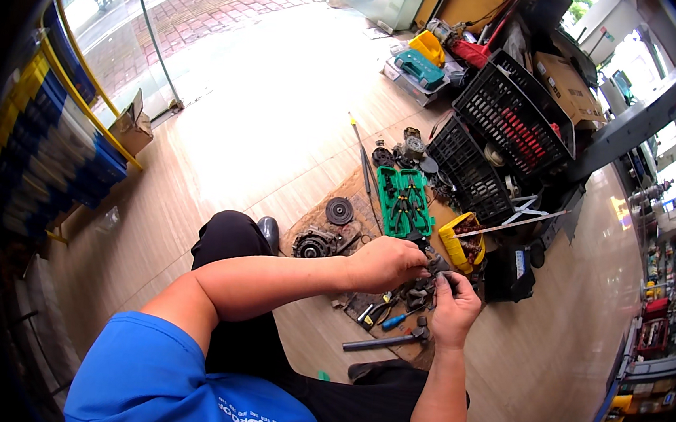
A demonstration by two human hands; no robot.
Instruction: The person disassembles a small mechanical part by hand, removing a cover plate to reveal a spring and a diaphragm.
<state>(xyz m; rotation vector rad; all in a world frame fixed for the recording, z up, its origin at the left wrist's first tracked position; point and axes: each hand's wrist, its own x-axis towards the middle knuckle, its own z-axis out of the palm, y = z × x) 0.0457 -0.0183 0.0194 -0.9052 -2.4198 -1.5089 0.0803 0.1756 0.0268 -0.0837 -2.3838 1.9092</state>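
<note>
My left hand (388, 266) reaches across the work spot with its fingers closed together. Close by, my right hand (455, 306) pinches a small dark part between thumb and fingers. The fingertips of both hands meet around this part, and its kind is too small and covered to make out. Beneath them lie greasy dark metal parts (419, 295) on a stained cardboard sheet (305, 223). A hammer (387, 343), a blue-handled screwdriver (398, 320) and pliers (378, 309) rest nearer to me. Beyond my hands lies an open green tool case (404, 204) with pliers inside.
A round pulley (340, 210) and a greasy housing (313, 245) lie left of my hands. To the right are a yellow container (462, 243) and a black box (509, 274). Black plastic crates (512, 114) stand farther off. Wall shelves (667, 316) line the right side.
</note>
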